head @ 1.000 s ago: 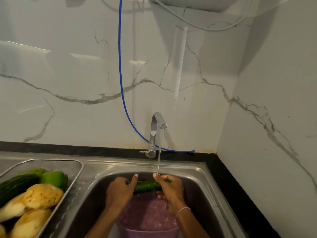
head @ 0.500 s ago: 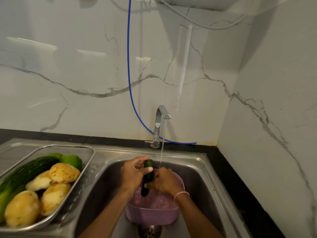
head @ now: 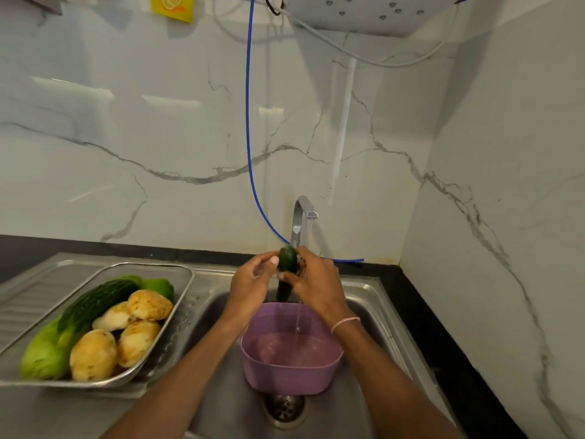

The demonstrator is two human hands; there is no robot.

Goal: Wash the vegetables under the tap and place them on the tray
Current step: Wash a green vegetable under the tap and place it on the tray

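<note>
Both hands (head: 285, 289) on upright cucumber (head: 286, 264)

Dark green cucumber (head: 286, 274) held near upright under running tap (head: 302, 217). Steel tray (head: 182, 289), at 9 o'clock, holds potatoes (head: 120, 331) and greens (head: 47, 350).
</note>
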